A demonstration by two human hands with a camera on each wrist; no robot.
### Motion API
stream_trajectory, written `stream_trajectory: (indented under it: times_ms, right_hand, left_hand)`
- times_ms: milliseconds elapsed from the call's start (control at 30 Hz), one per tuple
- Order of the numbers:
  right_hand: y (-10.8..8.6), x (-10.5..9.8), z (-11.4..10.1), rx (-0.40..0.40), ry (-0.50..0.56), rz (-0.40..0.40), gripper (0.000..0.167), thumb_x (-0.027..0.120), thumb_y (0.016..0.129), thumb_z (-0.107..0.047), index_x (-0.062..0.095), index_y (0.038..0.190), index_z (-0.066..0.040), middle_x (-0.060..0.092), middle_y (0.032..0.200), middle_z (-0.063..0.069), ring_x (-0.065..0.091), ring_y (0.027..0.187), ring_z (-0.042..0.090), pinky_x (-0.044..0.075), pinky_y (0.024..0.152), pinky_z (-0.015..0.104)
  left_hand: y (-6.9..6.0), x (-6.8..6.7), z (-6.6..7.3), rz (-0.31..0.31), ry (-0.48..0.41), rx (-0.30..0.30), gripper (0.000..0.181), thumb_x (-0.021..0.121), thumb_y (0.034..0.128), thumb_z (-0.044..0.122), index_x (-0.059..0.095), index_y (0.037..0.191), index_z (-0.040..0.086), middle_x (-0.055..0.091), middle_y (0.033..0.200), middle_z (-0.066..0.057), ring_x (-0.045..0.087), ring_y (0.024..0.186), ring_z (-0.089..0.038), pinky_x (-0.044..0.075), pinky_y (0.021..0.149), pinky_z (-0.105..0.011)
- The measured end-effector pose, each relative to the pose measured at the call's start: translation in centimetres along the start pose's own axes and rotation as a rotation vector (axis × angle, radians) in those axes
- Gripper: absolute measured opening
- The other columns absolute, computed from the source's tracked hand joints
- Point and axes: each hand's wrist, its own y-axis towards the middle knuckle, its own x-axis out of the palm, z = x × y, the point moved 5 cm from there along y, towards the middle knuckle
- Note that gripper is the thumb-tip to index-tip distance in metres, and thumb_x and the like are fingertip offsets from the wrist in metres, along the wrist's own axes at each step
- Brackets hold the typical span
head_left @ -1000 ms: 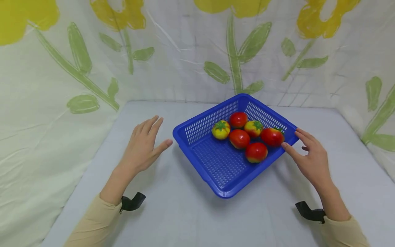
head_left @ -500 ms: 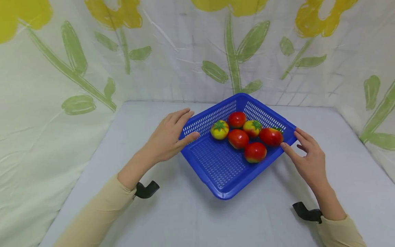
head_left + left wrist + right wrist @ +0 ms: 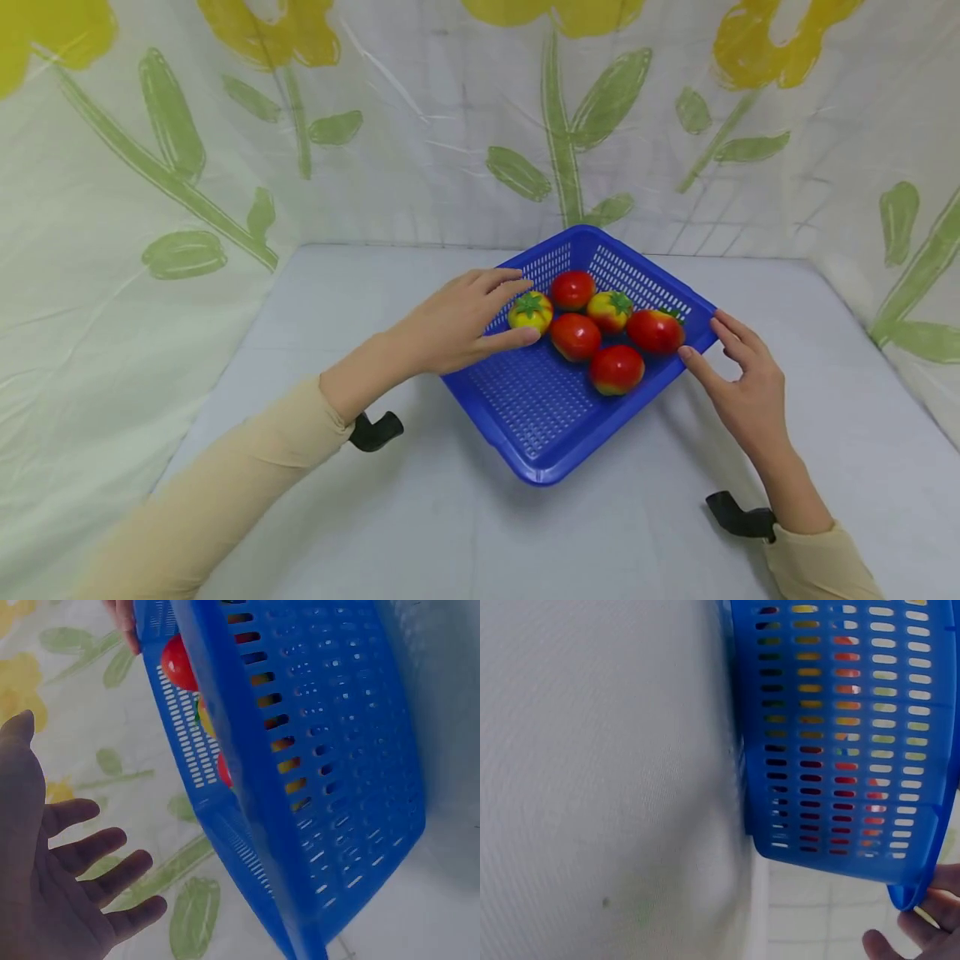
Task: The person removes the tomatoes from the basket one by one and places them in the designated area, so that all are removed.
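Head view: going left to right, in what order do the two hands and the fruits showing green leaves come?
Left hand, mostly yellow round fruit with green leaves, yellow-and-red round fruit with green leaves, glossy red oval fruit, right hand.

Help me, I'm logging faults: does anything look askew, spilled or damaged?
Only the blue basket looks slightly odd: it is turned cornerwise to the table, its six red and yellow fruits bunched away from the near corner. I see no spill or damage.

A white sheet [image 3: 420, 183] with yellow flowers [image 3: 63, 37] and green leaves [image 3: 617, 96] borders the pale tabletop [image 3: 420, 533].
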Motion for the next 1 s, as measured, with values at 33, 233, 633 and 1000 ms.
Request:
stream_trajectory:
  times_ms: [33, 233, 633, 1000]
  right_hand:
    - [0.0, 0.0, 0.0, -0.003, -0.002, 0.002, 0.063, 0.073, 0.091, -0.03, 0.049, 0.145, -0.009, 0.044, 0.149, 0.003, 0.046, 0.13, 0.03, 0.035, 0.091, 0.008]
    - [0.1, -0.1, 0.1, -0.021, 0.006, 0.013, 0.062, 0.074, 0.09, -0.028, 0.05, 0.144, -0.008, 0.045, 0.149, 0.003, 0.045, 0.131, 0.027, 0.035, 0.09, 0.006]
    - [0.0, 0.1, 0.2, -0.045, 0.022, 0.031, 0.061, 0.075, 0.09, -0.025, 0.052, 0.143, -0.008, 0.047, 0.147, 0.004, 0.045, 0.131, 0.027, 0.033, 0.089, 0.005]
    - [0.1, 0.1, 0.4, -0.058, 0.028, 0.041, 0.061, 0.076, 0.089, -0.026, 0.053, 0.142, -0.008, 0.048, 0.147, 0.002, 0.045, 0.131, 0.022, 0.037, 0.091, 0.007]
  left_hand:
    - [0.3, 0.0, 0.2, -0.022, -0.005, 0.003, 0.073, 0.044, 0.0969, 0.062, 0.04, 0.151, 0.014, 0.035, 0.154, -0.01, 0.032, 0.139, -0.03, 0.028, 0.113, -0.046]
    - [2.5, 0.4, 0.5, -0.146, -0.087, 0.017, 0.07, 0.048, 0.0953, 0.062, 0.042, 0.15, 0.019, 0.037, 0.152, -0.006, 0.032, 0.139, -0.024, 0.034, 0.109, -0.042]
    - [7.5, 1.3, 1.4, -0.309, -0.247, 0.148, 0.058, 0.072, 0.0895, 0.042, 0.058, 0.139, 0.015, 0.058, 0.134, 0.001, 0.053, 0.116, -0.014, 0.044, 0.096, -0.023]
    - [11.5, 3.7, 2.8, -0.407, -0.606, 0.125, 0.047, 0.081, 0.0838, 0.02, 0.067, 0.128, 0.011, 0.065, 0.121, 0.003, 0.062, 0.108, -0.017, 0.052, 0.084, -0.021]
